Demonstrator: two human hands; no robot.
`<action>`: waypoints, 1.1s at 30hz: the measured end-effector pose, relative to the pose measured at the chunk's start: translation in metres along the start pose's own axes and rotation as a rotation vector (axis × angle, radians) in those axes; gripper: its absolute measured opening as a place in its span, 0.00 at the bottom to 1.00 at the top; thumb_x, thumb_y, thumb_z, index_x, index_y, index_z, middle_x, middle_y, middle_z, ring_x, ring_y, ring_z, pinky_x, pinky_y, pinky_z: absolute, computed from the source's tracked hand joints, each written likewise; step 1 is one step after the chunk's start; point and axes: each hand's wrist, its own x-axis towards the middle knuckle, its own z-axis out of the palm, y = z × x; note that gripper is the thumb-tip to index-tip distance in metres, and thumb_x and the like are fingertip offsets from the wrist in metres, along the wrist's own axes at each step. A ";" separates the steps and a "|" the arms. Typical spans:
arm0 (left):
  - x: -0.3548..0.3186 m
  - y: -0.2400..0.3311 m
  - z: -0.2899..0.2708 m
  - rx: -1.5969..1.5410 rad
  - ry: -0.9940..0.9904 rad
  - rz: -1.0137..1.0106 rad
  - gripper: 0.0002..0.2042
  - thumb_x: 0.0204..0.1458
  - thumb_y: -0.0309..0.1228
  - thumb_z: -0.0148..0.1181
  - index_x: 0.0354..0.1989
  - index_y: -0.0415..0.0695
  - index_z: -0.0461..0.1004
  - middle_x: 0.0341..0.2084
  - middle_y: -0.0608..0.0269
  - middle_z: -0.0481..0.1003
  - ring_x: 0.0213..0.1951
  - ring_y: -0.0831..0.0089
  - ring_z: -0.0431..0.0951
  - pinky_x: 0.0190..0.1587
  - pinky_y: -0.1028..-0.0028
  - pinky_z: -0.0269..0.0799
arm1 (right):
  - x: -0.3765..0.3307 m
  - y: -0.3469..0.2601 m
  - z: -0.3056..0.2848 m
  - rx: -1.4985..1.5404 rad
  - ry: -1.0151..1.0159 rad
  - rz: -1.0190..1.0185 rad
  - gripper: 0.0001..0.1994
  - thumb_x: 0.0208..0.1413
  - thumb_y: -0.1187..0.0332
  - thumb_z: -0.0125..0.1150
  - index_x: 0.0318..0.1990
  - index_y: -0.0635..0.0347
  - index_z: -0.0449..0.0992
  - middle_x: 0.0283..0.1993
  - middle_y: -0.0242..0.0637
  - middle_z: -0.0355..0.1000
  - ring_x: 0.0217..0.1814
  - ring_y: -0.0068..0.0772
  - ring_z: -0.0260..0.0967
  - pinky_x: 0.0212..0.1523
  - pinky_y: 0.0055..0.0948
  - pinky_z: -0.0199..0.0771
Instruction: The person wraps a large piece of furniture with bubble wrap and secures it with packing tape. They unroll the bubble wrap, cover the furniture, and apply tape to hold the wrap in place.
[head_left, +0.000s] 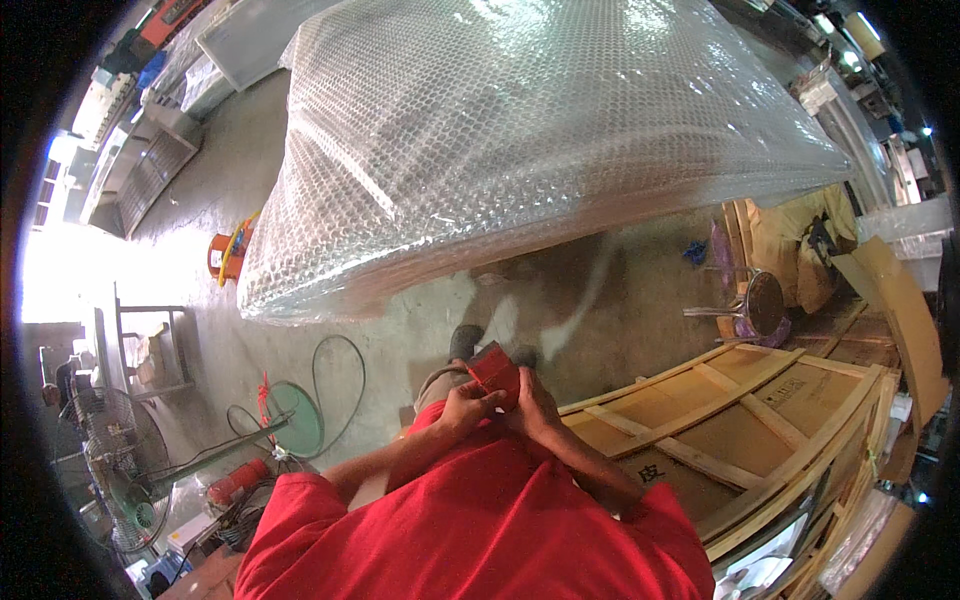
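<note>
My left hand (465, 408) and right hand (533, 405) both pinch a small red box (496, 370) before my chest. A bubble-wrapped slab (520, 130) lies ahead.

Single head-worn fisheye view, steeply downward over the person's red-sleeved chest toward the concrete floor (420, 320).

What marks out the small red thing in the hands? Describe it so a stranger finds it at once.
Start at the big bubble-wrapped slab; look below its near edge. The small red object sits between the left hand and right hand, the only red item held above the floor.
</note>
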 end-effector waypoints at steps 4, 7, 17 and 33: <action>-0.004 -0.011 -0.026 -0.140 0.060 -0.111 0.29 0.58 0.48 0.64 0.59 0.37 0.69 0.49 0.54 0.78 0.40 0.60 0.80 0.48 0.63 0.76 | -0.018 0.004 -0.004 -0.059 0.048 0.004 0.42 0.41 0.60 0.76 0.63 0.64 0.60 0.57 0.59 0.69 0.61 0.61 0.68 0.56 0.48 0.72; 0.007 -0.017 -0.049 -0.594 -0.070 -0.335 0.46 0.51 0.69 0.55 0.63 0.36 0.65 0.57 0.47 0.72 0.52 0.53 0.75 0.59 0.56 0.69 | -0.036 0.014 -0.021 0.009 0.139 -0.143 0.41 0.38 0.62 0.75 0.61 0.66 0.62 0.52 0.55 0.70 0.55 0.59 0.70 0.56 0.47 0.72; 0.067 -0.066 -0.003 -0.831 -0.566 -0.526 0.50 0.50 0.75 0.46 0.64 0.36 0.63 0.61 0.43 0.67 0.60 0.48 0.68 0.63 0.51 0.62 | -0.086 0.002 -0.091 -0.172 -0.068 -0.141 0.44 0.33 0.58 0.76 0.61 0.67 0.64 0.55 0.54 0.67 0.57 0.56 0.68 0.59 0.47 0.68; 0.010 0.054 -0.037 0.175 0.016 0.247 0.15 0.61 0.25 0.60 0.55 0.36 0.76 0.40 0.61 0.82 0.39 0.75 0.81 0.43 0.72 0.78 | -0.069 0.046 -0.058 -0.280 0.130 -0.390 0.48 0.37 0.55 0.79 0.67 0.60 0.63 0.54 0.54 0.70 0.50 0.59 0.72 0.50 0.50 0.75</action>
